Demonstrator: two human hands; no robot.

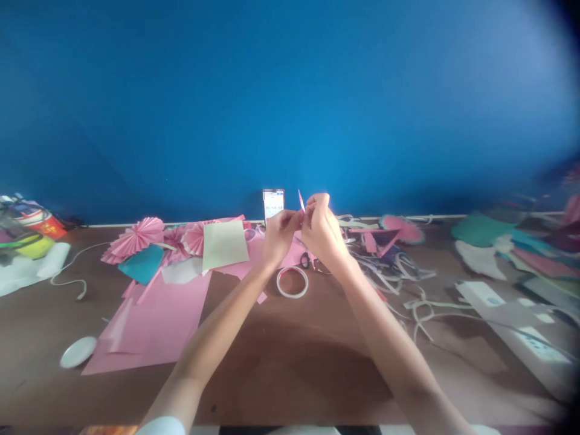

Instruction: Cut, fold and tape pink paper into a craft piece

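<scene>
My left hand and my right hand meet in front of the blue wall, raised over the back of the table. A thin pink piece of paper, white along one side, sticks up between them. The fingers of both hands are closed around its lower end, which they hide. Just behind my left hand a phone with a lit screen leans against the wall. Below the hands lies a white roll of tape, and close to it are the dark handles of scissors.
Pink pleated paper fans, a pale green sheet and a large pink sheet lie to the left. Tangled white strips and a white power strip occupy the right. A white disc is at front left.
</scene>
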